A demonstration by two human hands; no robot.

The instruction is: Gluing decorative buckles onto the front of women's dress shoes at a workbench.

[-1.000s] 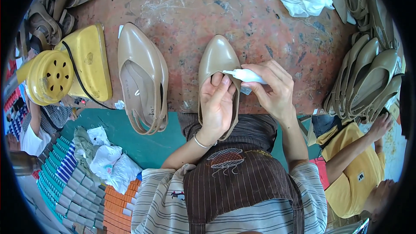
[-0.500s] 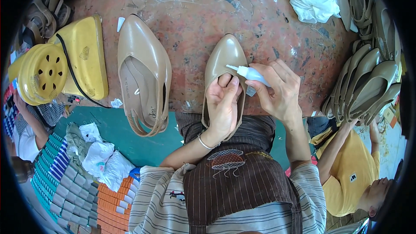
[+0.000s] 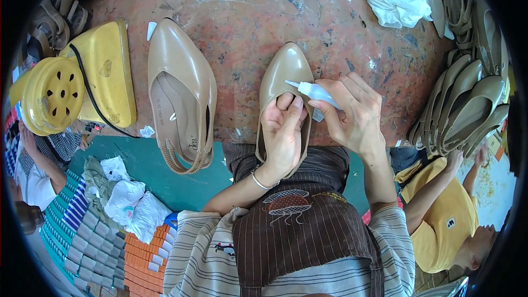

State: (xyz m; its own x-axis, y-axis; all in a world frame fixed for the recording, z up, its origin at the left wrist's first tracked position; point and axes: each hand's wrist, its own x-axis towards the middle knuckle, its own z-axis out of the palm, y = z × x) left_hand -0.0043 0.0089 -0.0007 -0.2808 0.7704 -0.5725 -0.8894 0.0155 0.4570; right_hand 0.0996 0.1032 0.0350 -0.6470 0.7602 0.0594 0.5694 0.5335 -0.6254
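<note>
A beige slingback shoe [image 3: 288,66] with a pointed toe lies toe-away at the table's front edge. My left hand [image 3: 283,132] grips it at the opening, fingers curled inside and thumb up. In my right hand [image 3: 355,110] is a small pale squeeze bottle [image 3: 322,94] with a thin nozzle. The nozzle tip is at the shoe's upper, just above the opening; whether it touches, I cannot tell. A matching slingback shoe [image 3: 181,58] stands to the left, its insole and elastic heel strap showing.
On the worn reddish table [image 3: 242,27] stands a yellow machine [image 3: 107,71] with a black cable at left. A crumpled white bag [image 3: 399,5] lies at the back right. Several beige shoes [image 3: 467,104] crowd the right edge. A person in a yellow shirt [image 3: 445,225] works there.
The nozzle tip has shifted very slightly left over the shoe. My left hand keeps its grip. At the right, the other person's arms have moved a little.
</note>
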